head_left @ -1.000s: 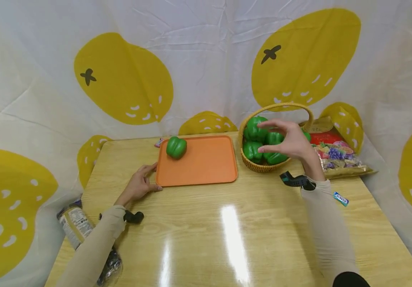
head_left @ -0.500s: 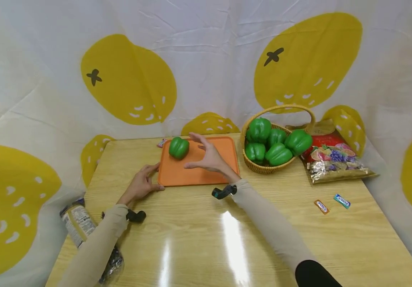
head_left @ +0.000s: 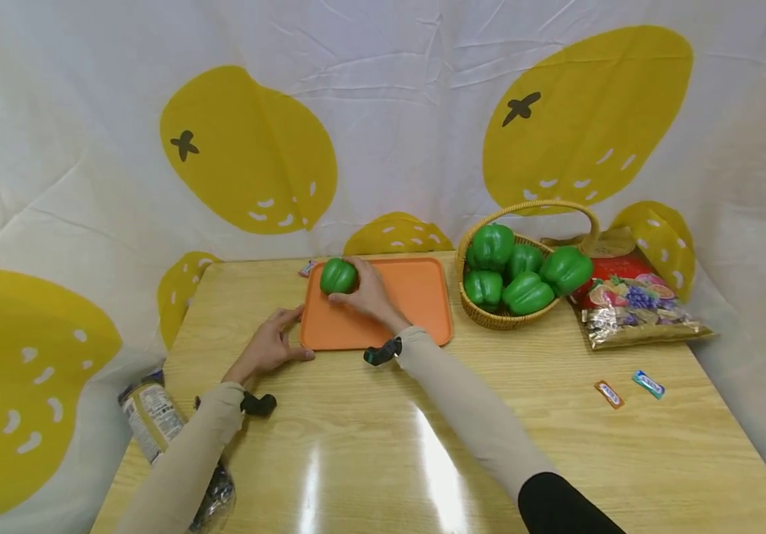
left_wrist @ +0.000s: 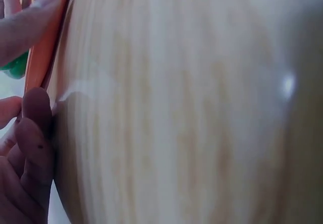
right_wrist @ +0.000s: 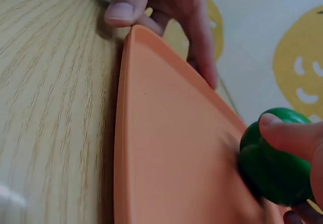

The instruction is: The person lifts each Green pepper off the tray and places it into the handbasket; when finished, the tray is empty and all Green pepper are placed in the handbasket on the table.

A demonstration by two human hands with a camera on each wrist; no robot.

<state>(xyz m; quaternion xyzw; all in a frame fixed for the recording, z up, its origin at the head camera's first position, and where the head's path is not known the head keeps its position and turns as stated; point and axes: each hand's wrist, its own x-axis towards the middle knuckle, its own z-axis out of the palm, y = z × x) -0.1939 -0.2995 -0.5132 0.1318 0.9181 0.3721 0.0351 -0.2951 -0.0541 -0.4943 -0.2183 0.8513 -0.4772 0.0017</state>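
A green bell pepper (head_left: 339,277) is at the left end of the orange tray (head_left: 416,297), and my right hand (head_left: 372,293) grips it from the right. The right wrist view has the thumb (right_wrist: 282,130) lying across the pepper (right_wrist: 275,171), with other fingertips just visible below it. My left hand (head_left: 272,345) is at the tray's near left corner; in the right wrist view its thumb is by that corner and a long finger touches the side rim. To the right, several more green bell peppers (head_left: 529,293) fill a wicker basket (head_left: 499,320).
A red and gold bag with fruit pictures (head_left: 639,300) lies right of the basket. Two small wrapped candies (head_left: 609,394) rest on the table's right side, another wrapper (head_left: 307,268) behind the tray. A printed package (head_left: 154,415) lies at the left edge, partly behind my left arm.
My right hand has moved left from the basket to the tray and taken hold of the pepper there. The left hand has stayed at the tray's corner.
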